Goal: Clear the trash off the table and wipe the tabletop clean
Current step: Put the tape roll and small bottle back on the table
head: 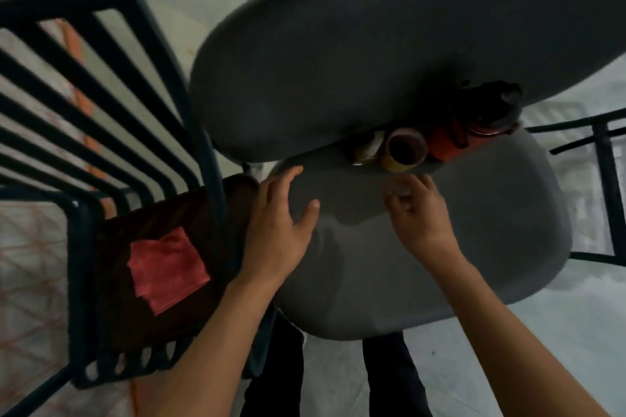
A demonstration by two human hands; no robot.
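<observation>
2 hands on the near grey table (474,247): left hand (281,230) flat at its left edge, right hand (420,213) seemingly pinching a small scrap; blurred. Trash (406,149) crowds the far edge; careless sweep knocks it floorward. Red cloth (167,269) lies on left chair (84,247).

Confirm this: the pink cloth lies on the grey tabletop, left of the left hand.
Not quite. The head view shows the pink cloth on the dark chair seat, not the grey tabletop. It is left of the left hand.

grey table (457,247), red cloth (167,269), dark chair (78,247)
</observation>
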